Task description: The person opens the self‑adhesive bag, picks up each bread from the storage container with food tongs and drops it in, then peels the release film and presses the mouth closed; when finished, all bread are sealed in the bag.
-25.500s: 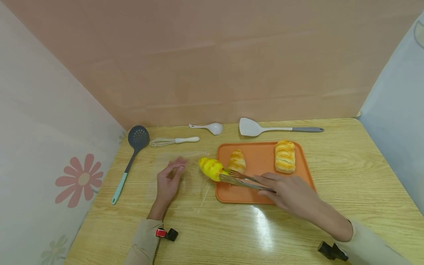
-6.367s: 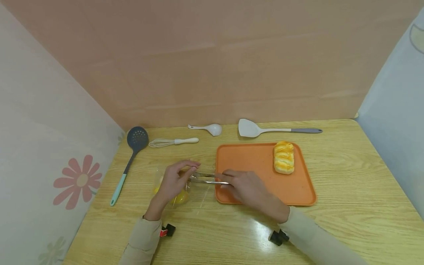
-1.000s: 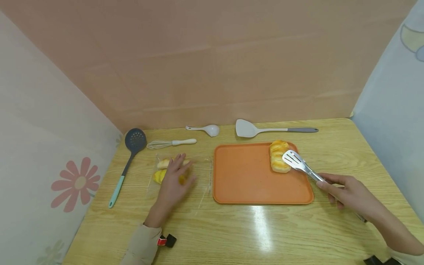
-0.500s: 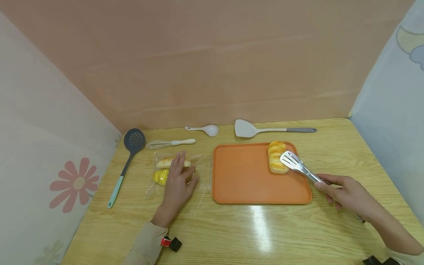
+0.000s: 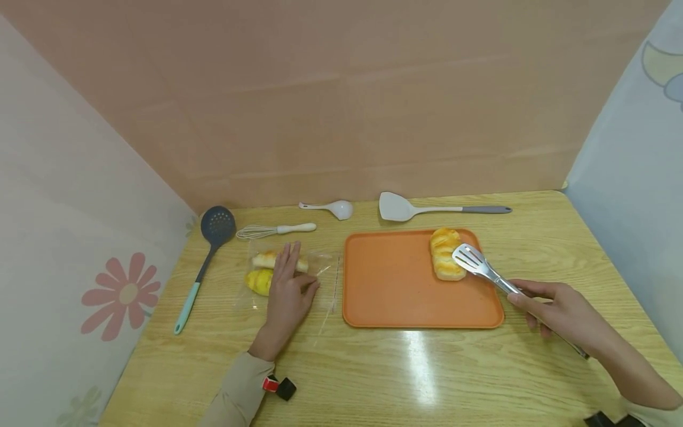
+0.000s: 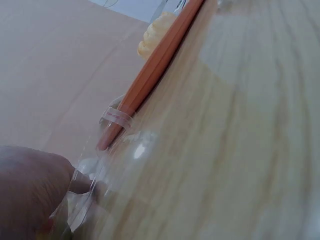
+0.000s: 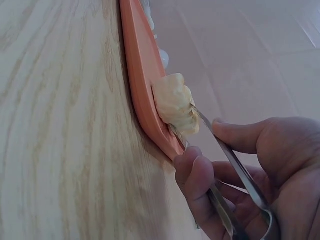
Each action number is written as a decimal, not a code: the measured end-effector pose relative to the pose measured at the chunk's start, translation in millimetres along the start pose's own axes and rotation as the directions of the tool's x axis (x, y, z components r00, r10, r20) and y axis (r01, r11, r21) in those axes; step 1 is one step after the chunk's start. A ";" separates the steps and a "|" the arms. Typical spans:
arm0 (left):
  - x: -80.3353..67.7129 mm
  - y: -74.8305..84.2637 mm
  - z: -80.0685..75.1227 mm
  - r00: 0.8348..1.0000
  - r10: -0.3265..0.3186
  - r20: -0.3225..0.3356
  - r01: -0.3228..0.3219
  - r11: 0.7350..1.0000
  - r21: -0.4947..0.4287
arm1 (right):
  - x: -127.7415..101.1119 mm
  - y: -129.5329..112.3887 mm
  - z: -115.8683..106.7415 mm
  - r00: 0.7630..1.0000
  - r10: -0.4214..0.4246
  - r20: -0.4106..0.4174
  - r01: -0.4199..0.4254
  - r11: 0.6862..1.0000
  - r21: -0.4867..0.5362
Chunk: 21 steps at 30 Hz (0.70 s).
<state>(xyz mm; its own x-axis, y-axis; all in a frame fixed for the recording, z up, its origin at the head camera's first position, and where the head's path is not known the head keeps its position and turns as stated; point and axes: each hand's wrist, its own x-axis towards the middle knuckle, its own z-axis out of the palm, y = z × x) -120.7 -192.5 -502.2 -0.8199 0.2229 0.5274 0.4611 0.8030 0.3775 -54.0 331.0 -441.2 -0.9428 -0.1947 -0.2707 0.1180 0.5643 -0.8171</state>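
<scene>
Golden glazed bread roll lies at the far right corner of the flat orange plastic tray; also seen at the tray rim in the right wrist view. Right hand grips the handles of the slotted stainless-steel tongs, thumb and fingers curled round them. Slotted tong head sits at the roll's right side, touching or just beside it. Left hand rests flat, fingers straight, on the clear plastic bag, left of the tray. Bag holds a bright yellow bun and a pale elongated roll. Along the far table edge: dark slotted skimmer with teal handle, white-handled wire whisk, white ladle, white spatula with grey handle.
</scene>
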 end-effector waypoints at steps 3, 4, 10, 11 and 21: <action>-1.3 -2.1 1.6 0.997 -0.051 -0.049 0.047 0.996 -0.082 | 0.5 2.0 1.9 1.000 0.017 -0.006 -0.017 0.999 0.037; -1.7 -3.0 1.8 0.995 -0.067 -0.071 0.058 0.991 -0.117 | 0.4 2.6 2.7 1.000 0.027 -0.007 -0.027 0.998 0.049; -3.4 -9.4 1.7 0.980 -0.098 -0.175 0.039 0.949 -0.313 | 0.0 4.9 6.6 0.998 0.064 -0.013 -0.063 0.994 0.094; -3.9 -9.6 1.0 0.978 -0.099 -0.183 0.033 0.942 -0.334 | 0.3 5.2 7.0 0.998 0.062 -0.011 -0.060 0.993 0.105; -3.7 -1.1 -11.1 0.973 -0.142 -0.183 0.047 0.896 -0.442 | 4.5 2.8 14.3 0.998 0.011 0.055 -0.023 0.975 0.222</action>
<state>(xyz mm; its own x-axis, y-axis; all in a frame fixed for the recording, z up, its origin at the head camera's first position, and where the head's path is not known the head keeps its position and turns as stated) -114.4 -200.3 -496.1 -0.8008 0.0016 0.5989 0.5243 0.4852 0.6998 -53.5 320.3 -452.0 -0.9229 -0.2323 -0.3070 0.2057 0.3765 -0.9033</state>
